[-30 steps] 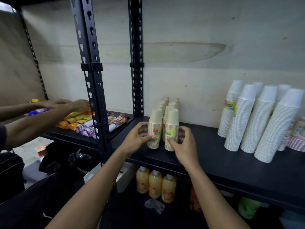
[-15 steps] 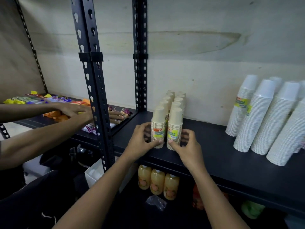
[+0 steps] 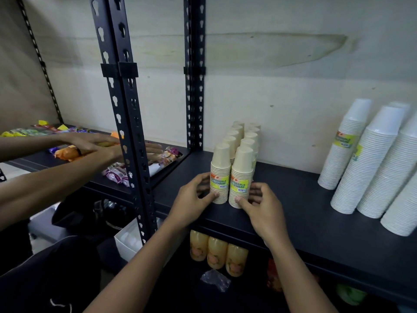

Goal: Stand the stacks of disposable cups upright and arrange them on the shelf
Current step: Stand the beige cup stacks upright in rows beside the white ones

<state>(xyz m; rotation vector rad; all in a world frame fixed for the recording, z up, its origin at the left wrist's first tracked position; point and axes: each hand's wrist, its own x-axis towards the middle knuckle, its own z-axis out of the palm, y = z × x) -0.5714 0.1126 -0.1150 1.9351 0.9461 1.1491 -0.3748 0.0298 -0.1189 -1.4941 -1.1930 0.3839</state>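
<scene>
Two rows of short beige cup stacks stand upright on the dark shelf (image 3: 304, 206), running back toward the wall. The front left beige stack (image 3: 220, 175) and the front right beige stack (image 3: 241, 179) carry yellow labels. My left hand (image 3: 191, 199) cups the left stack's base, thumb on its lower rim. My right hand (image 3: 262, 204) cups the right stack's base the same way. Tall white cup stacks (image 3: 363, 163) stand at the right, leaning slightly.
Another person's arms (image 3: 67, 154) reach over snack packets (image 3: 117, 172) on the neighbouring shelf at left. A black perforated upright (image 3: 126, 123) divides the two shelves. Juice bottles (image 3: 216, 251) stand on the shelf below.
The front two beige stacks have slid toward the shelf's front edge with both my hands around their bases. The other person's hands shifted over the snacks.
</scene>
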